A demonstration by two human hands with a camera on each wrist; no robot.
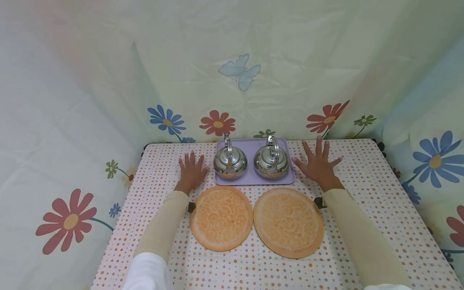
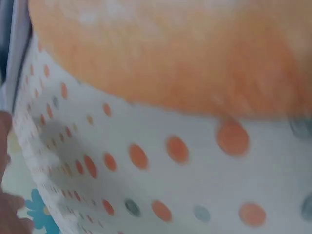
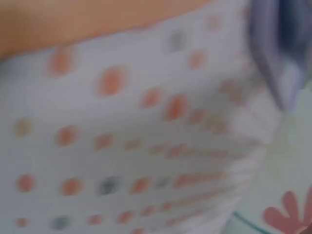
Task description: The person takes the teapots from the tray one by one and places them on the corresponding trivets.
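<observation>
Two shiny metal teapots stand side by side on a lilac tray (image 1: 250, 177) at the back of the table. My left hand (image 1: 191, 174) lies with spread fingers left of the tray, closest to the left teapot (image 1: 230, 163). On the other side my right hand (image 1: 320, 166) also has its fingers spread, the thumb right at the tray's edge near the right teapot (image 1: 271, 163). Neither hand holds anything. In front of the tray lie two round mats with a pizza-like print, the left mat (image 1: 221, 218) and the right mat (image 1: 288, 222), between my forearms.
A dotted cloth (image 1: 239, 274) covers the table. Behind and at both sides hangs a flowered curtain (image 1: 181, 80), close to the table's edges. In the left wrist view the left mat's edge (image 2: 161, 92) is near the camera.
</observation>
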